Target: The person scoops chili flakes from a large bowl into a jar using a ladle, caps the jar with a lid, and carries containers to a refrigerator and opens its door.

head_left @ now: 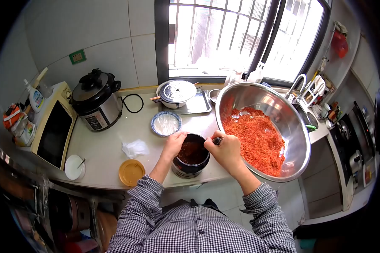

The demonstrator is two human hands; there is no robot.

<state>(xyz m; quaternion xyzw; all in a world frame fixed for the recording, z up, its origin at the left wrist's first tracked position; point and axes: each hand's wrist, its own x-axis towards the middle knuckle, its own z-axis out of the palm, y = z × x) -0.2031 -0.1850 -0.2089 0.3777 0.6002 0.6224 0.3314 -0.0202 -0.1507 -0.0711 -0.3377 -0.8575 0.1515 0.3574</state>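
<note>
A dark pot (191,170) stands near the front edge of the counter, holding a dark reddish-brown liquid or paste. The fingers of my left hand (176,143) close on the pot's left rim. At the opposite side, my right hand (224,151) is closed around a black handle (217,140); whether this belongs to the pot or to a utensil I cannot tell. Right beside that hand is a large steel basin (297,141) with a heap of chopped red food (255,139) in it. Behind the pot sits a blue-rimmed bowl (166,123) under plastic film.
Left of the pot lie a crumpled plastic bag (135,148) and a yellow-brown lid or dish (131,172). A white bowl (74,167) stands by the microwave (52,130). Farther back are a pressure cooker (96,101), a lidded pot (177,92) and a metal tray (194,105).
</note>
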